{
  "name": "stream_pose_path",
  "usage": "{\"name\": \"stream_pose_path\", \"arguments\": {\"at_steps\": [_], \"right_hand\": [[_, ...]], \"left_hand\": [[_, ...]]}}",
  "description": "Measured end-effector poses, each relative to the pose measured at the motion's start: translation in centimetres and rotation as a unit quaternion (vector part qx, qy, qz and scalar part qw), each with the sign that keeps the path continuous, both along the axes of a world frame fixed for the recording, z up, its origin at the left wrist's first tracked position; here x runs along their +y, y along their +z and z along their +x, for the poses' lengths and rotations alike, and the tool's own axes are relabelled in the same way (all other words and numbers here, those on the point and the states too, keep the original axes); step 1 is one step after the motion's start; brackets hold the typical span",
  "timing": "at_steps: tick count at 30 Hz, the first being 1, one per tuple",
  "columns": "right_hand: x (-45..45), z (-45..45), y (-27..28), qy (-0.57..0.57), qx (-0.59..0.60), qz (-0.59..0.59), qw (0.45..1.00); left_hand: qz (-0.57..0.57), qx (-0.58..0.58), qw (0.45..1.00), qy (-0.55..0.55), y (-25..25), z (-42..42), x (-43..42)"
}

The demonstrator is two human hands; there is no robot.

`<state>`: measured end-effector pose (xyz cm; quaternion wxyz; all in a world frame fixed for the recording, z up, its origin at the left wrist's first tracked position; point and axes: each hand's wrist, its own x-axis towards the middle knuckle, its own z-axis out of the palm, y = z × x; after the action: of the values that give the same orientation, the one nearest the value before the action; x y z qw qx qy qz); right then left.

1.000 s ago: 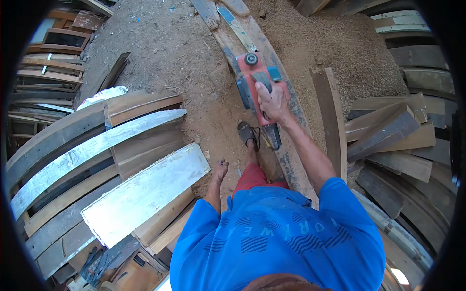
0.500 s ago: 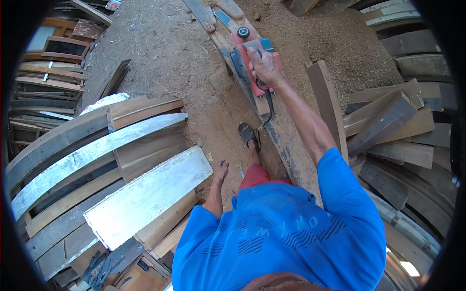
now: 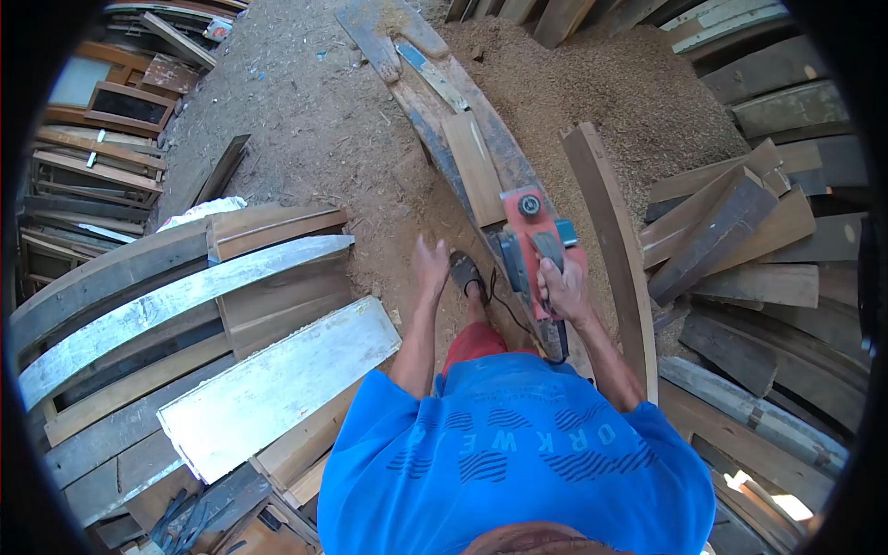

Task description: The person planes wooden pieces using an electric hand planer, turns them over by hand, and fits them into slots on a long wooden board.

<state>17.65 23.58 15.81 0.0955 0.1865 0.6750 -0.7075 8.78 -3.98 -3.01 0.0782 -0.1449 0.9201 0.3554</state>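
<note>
My right hand [image 3: 564, 285] is wrapped round the handle of a red and black power planer [image 3: 535, 242]. The planer sits over the near part of a long worn bench plank [image 3: 504, 157]. Just beyond it on the bench lies a light brown board [image 3: 474, 166], and past that a narrow strip with blue paint [image 3: 433, 76]. A black cord [image 3: 504, 301] loops beside the planer. My left hand [image 3: 430, 264] is held in the air left of the bench, fingers apart, with nothing in it.
A white-painted board [image 3: 282, 384] lies on stacked planks at the left. An upright plank [image 3: 615, 240] stands close to the bench's right side, with more stacked timber [image 3: 731, 231] beyond. Wood shavings [image 3: 592, 92] cover the ground behind. A sandalled foot [image 3: 466, 274] is beside the bench.
The planer in my right hand first moved forward along the bench, then came back toward my body, uncovering the light brown board. My left hand rose forward and its fingers spread.
</note>
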Motion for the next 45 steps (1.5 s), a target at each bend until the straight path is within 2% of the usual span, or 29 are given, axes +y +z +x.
{"name": "stream_pose_path", "arguments": {"at_steps": [2, 4, 6, 8, 11, 14, 15, 16, 17, 18, 21, 24, 27, 30, 33, 36, 39, 42, 45], "right_hand": [[0.8, 2.1, -0.5, -0.007, -0.014, 0.020, 1.000], [1.5, 3.5, -1.5, -0.009, -0.015, 0.049, 0.999], [2.2, 4.5, -2.8, -0.007, -0.005, 0.085, 0.996], [2.8, 5.3, -3.8, -0.005, -0.024, 0.110, 0.994], [3.0, 6.0, -4.4, -0.006, -0.022, 0.144, 0.989], [3.4, 5.9, -4.3, -0.008, -0.025, 0.127, 0.992], [3.3, 6.0, -4.1, -0.007, -0.031, 0.110, 0.993], [3.3, 5.9, -4.0, -0.008, -0.044, 0.098, 0.994], [3.4, 5.9, -3.9, -0.008, -0.057, 0.086, 0.995], [3.4, 5.8, -3.9, -0.007, -0.068, 0.074, 0.995], [3.1, 5.4, -4.2, -0.012, -0.043, 0.087, 0.995], [3.3, 5.2, -3.4, 0.017, -0.096, 0.099, 0.990], [3.1, 5.3, -3.9, 0.014, -0.085, 0.102, 0.991], [3.1, 5.5, -4.8, 0.010, -0.075, 0.111, 0.991], [2.7, 5.3, -4.2, -0.009, -0.040, 0.096, 0.994], [2.8, 5.4, -4.4, -0.006, -0.045, 0.082, 0.996], [2.6, 5.1, -3.9, -0.008, -0.034, 0.086, 0.996], [3.2, 5.1, -3.3, 0.018, -0.088, 0.077, 0.993], [3.3, 4.9, -2.8, 0.010, -0.114, 0.048, 0.992]], "left_hand": [[-0.009, 0.045, 0.999, -0.022, 4.0, -4.3, 4.8], [-0.012, 0.065, 0.996, -0.052, 5.8, -7.2, 9.2], [-0.049, 0.021, 0.996, -0.068, 8.0, -8.0, 13.2], [-0.065, -0.025, 0.994, -0.089, 8.9, -8.0, 14.7], [-0.087, -0.003, 0.992, -0.089, 8.0, -8.3, 13.3], [-0.014, 0.014, 0.993, -0.120, 9.2, -8.5, 10.2], [0.147, -0.002, 0.984, -0.102, 9.1, -8.2, 9.2], [0.305, -0.016, 0.949, -0.079, 9.0, -8.0, 8.3], [0.455, -0.029, 0.888, -0.054, 9.0, -7.7, 7.5], [0.510, -0.053, 0.858, -0.029, 9.7, -7.3, 7.0], [0.584, -0.057, 0.808, -0.040, 11.9, -6.3, 6.4], [0.636, -0.075, 0.768, -0.013, 12.4, -5.9, 6.7], [0.663, -0.097, 0.743, -0.012, 12.5, -5.7, 6.7], [0.783, -0.178, 0.596, 0.004, 13.2, -5.2, 6.8], [0.767, -0.230, 0.598, 0.032, 13.5, -4.7, 7.2], [0.626, -0.190, 0.755, -0.045, 8.8, -4.8, 7.1], [0.461, -0.198, 0.865, -0.003, 7.6, -5.2, 8.0], [0.372, -0.146, 0.916, 0.034, 7.8, -6.5, 9.3], [0.208, -0.172, 0.963, -0.013, 11.3, -8.1, 10.4]]}}
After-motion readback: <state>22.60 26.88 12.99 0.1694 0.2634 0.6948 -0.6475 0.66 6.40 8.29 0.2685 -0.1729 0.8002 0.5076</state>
